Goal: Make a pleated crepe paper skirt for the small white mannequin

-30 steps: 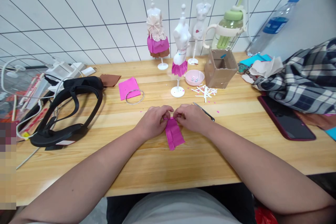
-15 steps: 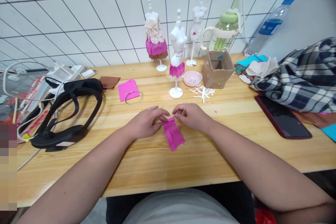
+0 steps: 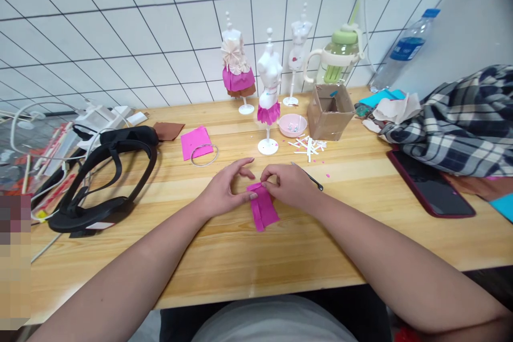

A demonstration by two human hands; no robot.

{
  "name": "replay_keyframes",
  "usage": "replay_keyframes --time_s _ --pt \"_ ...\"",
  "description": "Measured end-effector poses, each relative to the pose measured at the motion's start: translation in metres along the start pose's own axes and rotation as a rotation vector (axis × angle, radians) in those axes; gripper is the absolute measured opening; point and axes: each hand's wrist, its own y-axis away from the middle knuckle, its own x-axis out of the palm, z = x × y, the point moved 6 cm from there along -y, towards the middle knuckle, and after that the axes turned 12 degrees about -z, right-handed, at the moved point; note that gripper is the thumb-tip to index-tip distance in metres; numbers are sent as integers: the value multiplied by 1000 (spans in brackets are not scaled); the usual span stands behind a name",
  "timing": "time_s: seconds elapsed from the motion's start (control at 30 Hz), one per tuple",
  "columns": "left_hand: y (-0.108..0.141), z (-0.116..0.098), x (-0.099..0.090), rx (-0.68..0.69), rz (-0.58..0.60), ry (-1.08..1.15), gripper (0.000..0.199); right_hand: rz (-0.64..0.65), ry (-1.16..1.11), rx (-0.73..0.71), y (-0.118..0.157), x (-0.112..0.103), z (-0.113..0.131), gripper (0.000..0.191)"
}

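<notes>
A small magenta piece of crepe paper or cloth, creased lengthwise, lies on the wooden table between my hands. My left hand has its thumb and fingers spread, the thumb tip resting on the piece's upper left edge. With thumb and forefinger together, my right hand pinches the top edge. A dark slim tool lies partly hidden behind my right hand. Straight ahead stands a white mini mannequin with a magenta skirt.
Behind are two more mannequins, a pink dish, paper strips and a cardboard box. Leftward lie a pink square, a metal ring and a black headset; rightward, a phone and plaid cloth.
My left hand has opened, its fingers lifting away from the thumb. My right hand has shifted slightly left and down onto the piece's top edge. The slim tool shows more. The camera view has tilted slightly.
</notes>
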Motion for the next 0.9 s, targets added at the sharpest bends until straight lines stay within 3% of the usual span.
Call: replay_keyframes --time_s 0.07,0.17,0.3,0.47,0.53,0.63,0.7,0.73,0.8,0.9 --pt "1 2 0 -53 1 37 69 -37 -30 -24 0 -4 4 7" --pt "1 2 -6 -47 -88 -15 60 -85 -62 -90 1 -5 8 7" --pt "3 -6 -10 100 -156 -127 55 -145 -46 -201 5 -5 15 25" --pt "5 -20 -12 262 -209 -217 53 -121 94 -230 4 -3 15 13" --pt "5 -19 -17 243 -285 -228 59 -241 75 -142 0 -16 7 14" --pt "6 -14 -26 175 -410 -205 68 -583 48 -5 0 -49 -8 21" --pt "9 -12 -32 164 -496 -172 69 -690 71 -7 2 -59 -12 26" --pt "10 -12 -34 173 -533 -157 69 -658 88 -35 1 -57 -12 26" --pt "11 -15 -35 209 -554 -152 66 -461 124 -112 -4 -40 -9 22" --pt "9 -19 -23 241 -373 -209 66 -117 191 -182 -6 -7 -8 16"
